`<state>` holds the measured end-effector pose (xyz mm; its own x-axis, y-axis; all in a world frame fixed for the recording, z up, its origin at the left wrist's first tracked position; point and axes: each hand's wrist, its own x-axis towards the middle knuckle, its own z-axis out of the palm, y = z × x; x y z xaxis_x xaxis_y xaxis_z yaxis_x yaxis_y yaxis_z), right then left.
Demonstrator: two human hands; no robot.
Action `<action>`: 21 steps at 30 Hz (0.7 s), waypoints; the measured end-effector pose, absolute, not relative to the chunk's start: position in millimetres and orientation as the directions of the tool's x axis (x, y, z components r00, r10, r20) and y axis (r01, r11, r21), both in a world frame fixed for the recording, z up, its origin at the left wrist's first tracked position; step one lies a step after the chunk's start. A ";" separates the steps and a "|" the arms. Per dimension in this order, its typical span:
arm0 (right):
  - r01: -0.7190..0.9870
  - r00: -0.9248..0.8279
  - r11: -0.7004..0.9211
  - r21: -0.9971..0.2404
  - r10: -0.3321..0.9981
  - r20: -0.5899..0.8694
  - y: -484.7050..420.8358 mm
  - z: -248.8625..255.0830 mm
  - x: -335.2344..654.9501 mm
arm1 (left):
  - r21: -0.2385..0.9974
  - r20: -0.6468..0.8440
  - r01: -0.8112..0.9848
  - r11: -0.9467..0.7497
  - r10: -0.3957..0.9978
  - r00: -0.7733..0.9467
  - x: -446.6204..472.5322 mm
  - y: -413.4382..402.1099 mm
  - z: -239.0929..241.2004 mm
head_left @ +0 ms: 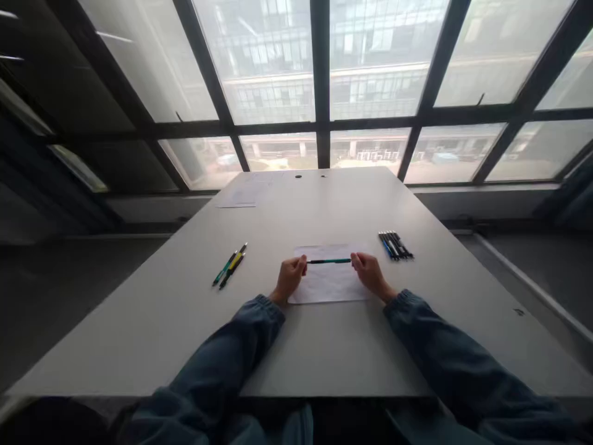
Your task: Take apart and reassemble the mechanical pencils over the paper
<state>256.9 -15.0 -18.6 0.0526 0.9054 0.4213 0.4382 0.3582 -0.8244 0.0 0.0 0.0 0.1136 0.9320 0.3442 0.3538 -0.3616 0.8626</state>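
Observation:
A slim teal and black pen [330, 261] is held level between my two hands, over a white sheet of paper [331, 287]. My left hand [291, 275] pinches its left end, and my right hand [369, 272] pinches the right end. Both hands are closed, with the pen's ends hidden in the fingers. The paper lies flat on the table below them. Left of my left hand lie a teal and black pen [225, 267] and a yellow and black pen [233, 268], side by side at a slant.
A row of several dark pens [395, 245], with a blue one at its left, lies right of the paper. Farther back on the white table [333, 210] are more papers [241, 196] at the left and a round black spot [298, 177]. Windows stand beyond the far edge.

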 end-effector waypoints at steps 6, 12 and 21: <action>0.433 0.056 0.363 -0.825 0.903 0.427 -12.1 -19.3 255.3 | 0.852 0.361 0.365 -0.376 0.926 0.111 -0.4 0.8 -1.5; 0.403 0.050 0.361 -0.841 0.909 0.414 -15.6 -13.1 254.6 | 0.859 0.357 0.347 -0.377 0.926 0.122 -1.0 0.0 -0.5; 0.400 0.049 0.353 -0.846 0.913 0.404 -17.4 -9.5 254.4 | 0.866 0.356 0.324 -0.382 0.924 0.137 -1.4 1.2 -1.7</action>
